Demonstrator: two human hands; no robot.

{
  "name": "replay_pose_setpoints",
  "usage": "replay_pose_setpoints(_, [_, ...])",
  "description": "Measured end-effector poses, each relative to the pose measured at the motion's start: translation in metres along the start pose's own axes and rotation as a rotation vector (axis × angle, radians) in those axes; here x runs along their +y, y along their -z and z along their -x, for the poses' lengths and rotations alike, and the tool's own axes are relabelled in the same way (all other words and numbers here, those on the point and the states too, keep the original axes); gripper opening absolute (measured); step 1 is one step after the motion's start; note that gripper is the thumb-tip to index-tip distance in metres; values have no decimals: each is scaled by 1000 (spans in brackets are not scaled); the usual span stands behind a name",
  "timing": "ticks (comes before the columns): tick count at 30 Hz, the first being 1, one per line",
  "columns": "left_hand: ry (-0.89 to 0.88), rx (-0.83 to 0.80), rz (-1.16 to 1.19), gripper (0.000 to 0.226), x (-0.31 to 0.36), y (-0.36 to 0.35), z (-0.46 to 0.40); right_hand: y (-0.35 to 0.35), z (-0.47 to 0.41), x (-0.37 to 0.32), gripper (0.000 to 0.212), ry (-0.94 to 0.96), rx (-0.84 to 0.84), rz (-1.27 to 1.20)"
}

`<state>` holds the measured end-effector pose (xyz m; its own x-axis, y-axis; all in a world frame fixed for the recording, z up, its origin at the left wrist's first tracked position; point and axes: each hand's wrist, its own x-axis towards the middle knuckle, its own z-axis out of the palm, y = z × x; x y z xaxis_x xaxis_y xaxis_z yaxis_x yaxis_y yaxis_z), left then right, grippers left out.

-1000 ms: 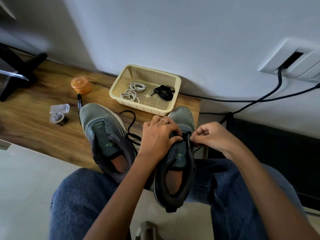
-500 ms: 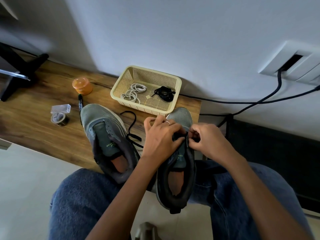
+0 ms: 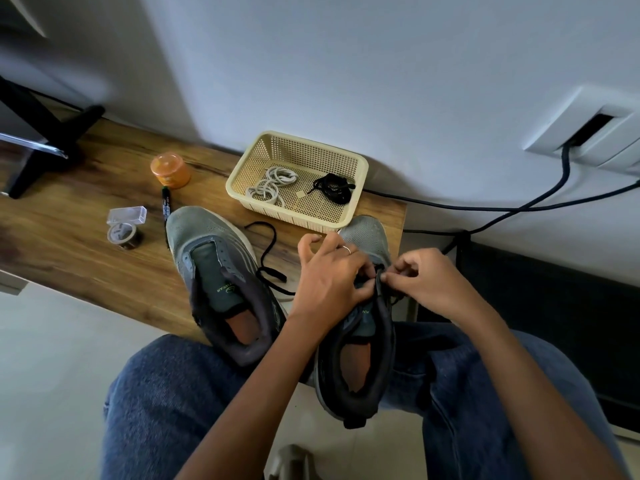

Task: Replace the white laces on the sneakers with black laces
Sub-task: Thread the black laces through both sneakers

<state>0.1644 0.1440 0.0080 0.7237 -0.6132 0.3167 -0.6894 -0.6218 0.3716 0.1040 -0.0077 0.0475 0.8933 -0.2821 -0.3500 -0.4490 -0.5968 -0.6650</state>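
1. Wooden bench (image 3: 69, 258) against a pale wall forms the work surface; a person sits before it with denim-clad knees nearest the camera.

2. Right-hand sneaker (image 3: 360, 341) rests heel-down on the lap, toe on the bench edge. Judged light, with a soft, yielding upper; best steadied at the tongue and eyelet row.

3. Left hand (image 3: 329, 282) lies over that sneaker's tongue, fingers curled, fingertips pressing at the eyelets. Whether it also pinches lace cannot be told.

4. Right hand (image 3: 429, 282), just beside the left, has fingers curled tight, thumb and forefinger pinching a black lace (image 3: 382, 289) at the eyelet edge. The lace is judged thin, limp and prone to slipping; grip near the stiff tip for threading.

5. Left of the left hand, the second sneaker (image 3: 214, 271) sits unlaced. A loose black lace strand (image 3: 270, 258) lies between the two shoes.

6. Beyond both hands, a cream basket (image 3: 356, 174) holds coiled white laces (image 3: 273, 185) and a bundled black lace (image 3: 332, 187).

7. Far left of the hands: orange jar (image 3: 170, 170), marker pen (image 3: 165, 209), tape roll (image 3: 121, 233).
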Motion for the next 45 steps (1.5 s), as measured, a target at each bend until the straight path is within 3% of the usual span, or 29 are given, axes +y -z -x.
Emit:
replay_pose_setpoints(3, [-23,23,-16,14,1,-1,0,2,-1,3,29,-203,-104,-233])
replay_pose_setpoints(11, [-23,7,-25,11,3,-1,1,-2,-3,3,17,-371,-155,-474])
replay_pose_setpoints(16, [196,-114,148,30,-3,18,-2,-1,-2,-2,12,-390,-128,-546])
replay_pose_setpoints(19, [333,-258,284,48,-7,26,4,-2,-3,-2,12,-364,-107,-543])
replay_pose_setpoints(22, [371,-368,290,45,-5,24,9,-2,-4,-1,12,-336,-75,-527])
replay_pose_setpoints(29, [401,-322,372,10,-9,24,8,-3,-2,-1,12,-252,-10,-409])
replay_pose_setpoints(33, [330,-328,325,10,-13,25,9,-1,-1,-2,14,-202,-59,-337])
replay_pose_setpoints(45, [391,-351,264,10,-8,29,5,-9,-1,-4,13,-189,-86,-254])
